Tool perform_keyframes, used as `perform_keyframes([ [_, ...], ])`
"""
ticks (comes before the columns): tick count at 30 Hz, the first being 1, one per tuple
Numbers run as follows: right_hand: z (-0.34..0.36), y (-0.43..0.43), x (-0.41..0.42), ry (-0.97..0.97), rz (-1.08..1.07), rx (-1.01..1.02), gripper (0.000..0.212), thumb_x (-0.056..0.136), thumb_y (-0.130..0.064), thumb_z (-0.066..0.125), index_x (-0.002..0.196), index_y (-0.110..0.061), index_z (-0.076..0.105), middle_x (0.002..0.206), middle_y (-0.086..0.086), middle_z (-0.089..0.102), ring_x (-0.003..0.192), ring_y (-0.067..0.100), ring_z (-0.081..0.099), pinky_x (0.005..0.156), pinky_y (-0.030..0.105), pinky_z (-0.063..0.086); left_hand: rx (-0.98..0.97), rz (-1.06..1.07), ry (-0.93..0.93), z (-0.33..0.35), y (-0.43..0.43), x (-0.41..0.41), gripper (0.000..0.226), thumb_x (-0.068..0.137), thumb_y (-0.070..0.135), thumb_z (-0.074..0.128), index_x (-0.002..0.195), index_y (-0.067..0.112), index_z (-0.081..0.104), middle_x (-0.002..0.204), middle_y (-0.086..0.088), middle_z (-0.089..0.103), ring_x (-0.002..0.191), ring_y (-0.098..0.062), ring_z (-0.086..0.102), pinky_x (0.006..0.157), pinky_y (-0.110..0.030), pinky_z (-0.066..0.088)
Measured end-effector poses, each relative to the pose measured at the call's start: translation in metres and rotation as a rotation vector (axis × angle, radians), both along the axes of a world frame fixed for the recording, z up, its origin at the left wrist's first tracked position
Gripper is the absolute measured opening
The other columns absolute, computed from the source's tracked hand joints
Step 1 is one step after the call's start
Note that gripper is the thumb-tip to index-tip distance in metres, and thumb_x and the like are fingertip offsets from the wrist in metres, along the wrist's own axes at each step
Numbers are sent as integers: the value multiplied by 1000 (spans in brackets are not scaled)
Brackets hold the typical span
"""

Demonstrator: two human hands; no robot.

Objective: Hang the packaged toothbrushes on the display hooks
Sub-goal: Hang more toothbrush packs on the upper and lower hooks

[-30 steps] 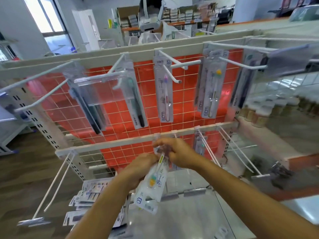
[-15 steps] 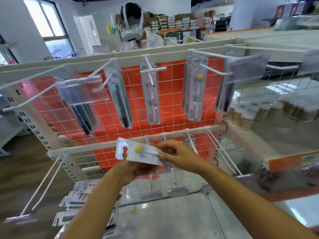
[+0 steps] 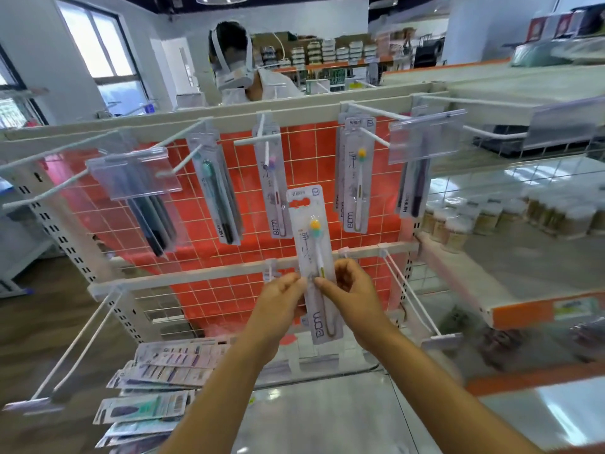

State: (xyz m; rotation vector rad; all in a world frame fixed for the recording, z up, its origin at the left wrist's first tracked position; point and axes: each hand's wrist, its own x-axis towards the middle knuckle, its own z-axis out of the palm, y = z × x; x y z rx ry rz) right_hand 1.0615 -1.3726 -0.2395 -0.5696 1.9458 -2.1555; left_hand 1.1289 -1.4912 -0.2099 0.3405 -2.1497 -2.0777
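Orange rack [image 3: 196, 250], left hand [image 3: 281, 294], right hand [image 3: 352, 290] pinching toothbrush pack [image 3: 312, 244], pile [image 3: 157, 381] cropped

Person's own body, head view. Only two limbs in frame.

- Bare left hand [image 3: 282, 298]: uncovered from fingertips to wrist.
- Bare left forearm [image 3: 226, 385]: slim, smooth, skin showing along its whole visible length to the bottom edge.
- Bare right hand [image 3: 355, 290]: likewise uncovered.
- Bare right forearm [image 3: 438, 385]: uncovered, looks broader toward the lower corner.

Nail detail too blurred to tell. Clothing lies outside the frame.
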Motion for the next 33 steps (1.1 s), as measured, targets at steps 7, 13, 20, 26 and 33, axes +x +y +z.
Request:
perform_keyframes([
  [7,16,21,9,-51,-113,-147,11,91,-19,63,100,-14,60,92,3,70,83,13,71,70,25,58,-58,64,166,0,34,-5,21,100,18,51,114,18,67,97,-3,75,89,-17,72,69,-25,58],
  [13,28,40,9,71,-150,-117,12,92,-21,61,105,-23,60,100,-3,70,91,10,69,76,26,58,-45,77,263,8,60,-10,22,99,15,52,110,25,67,100,8,75,95,-10,71,75,-23,58],
  [20,30,52,10,147,-212,-127,11,94,-18,58,104,-21,57,100,0,68,92,11,68,79,30,58,-52,91,322,10,74,-12,23,97,15,56,113,22,70,103,5,75,97,-13,71,82,-30,59],
  [26,29,54,11,172,-240,-139,14,95,-19,57,108,-23,55,104,-1,67,98,13,67,83,34,58,-111,111,335,11,78,-12,21,95,16,58,106,30,69,101,10,74,97,-8,70,81,-26,58],
  [33,38,58,8,264,-294,-176,13,95,-19,56,105,-28,54,101,-2,65,96,13,66,78,29,57,-183,111,332,8,78,-13,20,96,16,57,108,24,71,100,8,74,97,-11,69,84,-34,59],
])
